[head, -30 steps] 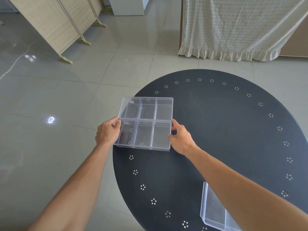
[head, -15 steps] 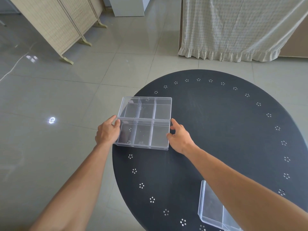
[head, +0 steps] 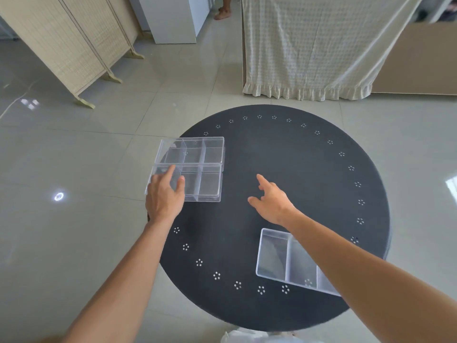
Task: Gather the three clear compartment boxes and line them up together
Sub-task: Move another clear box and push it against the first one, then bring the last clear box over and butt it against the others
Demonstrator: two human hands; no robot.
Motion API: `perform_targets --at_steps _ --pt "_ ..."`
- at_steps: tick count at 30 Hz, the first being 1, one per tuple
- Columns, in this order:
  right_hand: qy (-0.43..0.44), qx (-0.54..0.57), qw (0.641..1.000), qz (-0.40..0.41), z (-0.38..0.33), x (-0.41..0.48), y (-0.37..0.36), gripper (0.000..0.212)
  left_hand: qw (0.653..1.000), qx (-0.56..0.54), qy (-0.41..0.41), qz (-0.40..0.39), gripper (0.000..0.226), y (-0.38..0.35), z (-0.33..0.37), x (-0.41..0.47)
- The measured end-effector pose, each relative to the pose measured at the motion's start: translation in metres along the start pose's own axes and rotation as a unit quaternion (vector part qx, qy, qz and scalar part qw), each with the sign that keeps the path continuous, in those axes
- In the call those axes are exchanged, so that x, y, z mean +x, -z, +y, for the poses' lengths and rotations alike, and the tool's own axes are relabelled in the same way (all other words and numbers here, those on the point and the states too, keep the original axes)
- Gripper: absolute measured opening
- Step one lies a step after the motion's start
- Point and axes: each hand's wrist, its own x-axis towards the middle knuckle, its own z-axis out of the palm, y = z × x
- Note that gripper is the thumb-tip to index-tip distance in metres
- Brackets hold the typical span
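Sitting at left edge of round black table [head: 284, 169]: two clear compartment boxes, far box [head: 193, 150] and near box [head: 197, 183], touching along long sides, long axes running left-right, left ends overhanging table rim. Third box [head: 284, 258] well apart at near right, long axis angled from near-left toward right, partly hidden under right forearm. Left hand [head: 164, 196] resting flat on near box's left compartment, fingers spread loosely, gripping nothing visibly. Right hand [head: 270, 200] open above bare tabletop right of the pair, fingers extended, holding nothing. Beyond: folding screen [head: 69, 43] far left, checked curtain [head: 309, 45] far right, tiled floor [head: 61, 157].
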Motion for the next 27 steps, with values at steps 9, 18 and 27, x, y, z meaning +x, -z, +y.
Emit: perform_targets --at_steps 9,18,27 --pt "-0.001 -0.077 0.996 0.041 0.066 -0.067 0.029 0.069 0.986 -0.098 -0.062 -0.12 0.045 -0.05 0.052 -0.121" --pt "-0.022 -0.177 0.979 0.096 0.138 -0.12 0.039 0.068 0.96 -0.076 -0.068 -0.259 0.048 -0.09 0.062 -0.177" --pt "-0.062 -0.065 0.992 0.089 0.157 -0.137 0.03 0.062 0.969 -0.068 -0.061 -0.23 0.048 -0.084 0.057 -0.187"
